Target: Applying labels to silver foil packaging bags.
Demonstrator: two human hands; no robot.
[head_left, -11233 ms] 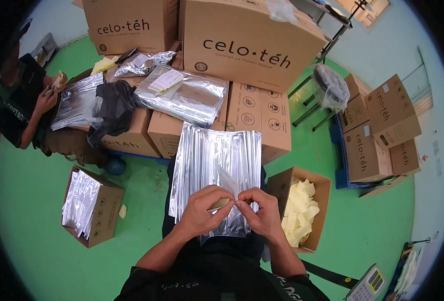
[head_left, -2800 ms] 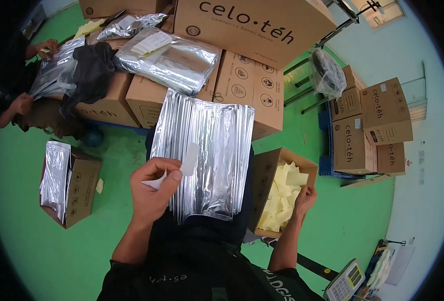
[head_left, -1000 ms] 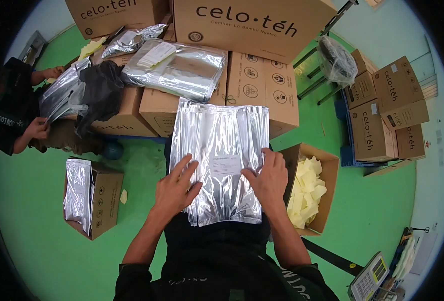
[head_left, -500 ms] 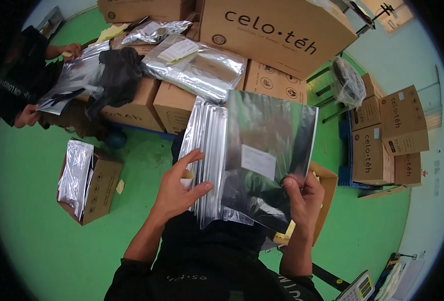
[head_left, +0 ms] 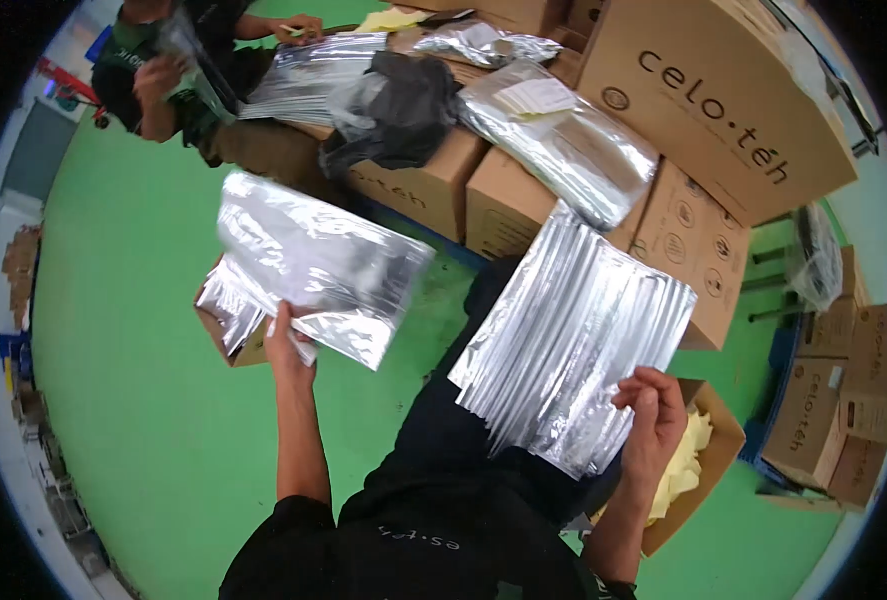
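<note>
My left hand (head_left: 285, 350) grips a shiny silver foil bag (head_left: 328, 265) by its lower edge, out to the left above a cardboard box (head_left: 253, 350) that has more foil bags (head_left: 231, 300) in it. A small whitish piece (head_left: 304, 352) shows beside those fingers; I cannot make out what it is. Across my lap lies a fanned stack of silver foil bags (head_left: 573, 345). At the stack's right edge is my right hand (head_left: 655, 415), its fingers loosely bent and apart, with nothing seen in them.
A box of yellow paper pieces (head_left: 720, 455) stands by my right leg. Ahead, cartons (head_left: 413, 185) carry a large foil package (head_left: 563, 140) and a dark plastic bag (head_left: 393, 110). At far left, a co-worker (head_left: 203, 80) handles foil bags. More cartons (head_left: 813, 410) stand right.
The bag previously held over the stack by my right hand is gone from there. My left hand has swung left with a foil bag. The view has turned left; the lap stack is spread wider.
</note>
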